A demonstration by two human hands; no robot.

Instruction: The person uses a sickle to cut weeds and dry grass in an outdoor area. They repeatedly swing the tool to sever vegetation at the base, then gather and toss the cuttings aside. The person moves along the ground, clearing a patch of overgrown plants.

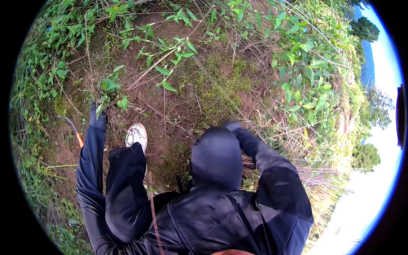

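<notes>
My left hand [97, 117], in a dark ribbed glove, is low at the far left beside a leafy green sprig [110, 85]; its fingers are partly hidden by leaves. A sickle [70, 125] with a curved metal blade and orange handle lies just left of that forearm, and the sleeve hides the handle's end. My right hand [233, 125] is a dark blur beyond my bent knee [216, 156], near dry stems; what its fingers do cannot be made out.
A pale shoe [137, 136] stands on brown soil strewn with dry twigs. Moss [220, 89] covers the ground ahead. Leafy plants [296, 63] grow thickly at the right, and more greenery lines the left. Dry grass [299, 143] spreads right of my right hand, with trees and sky beyond.
</notes>
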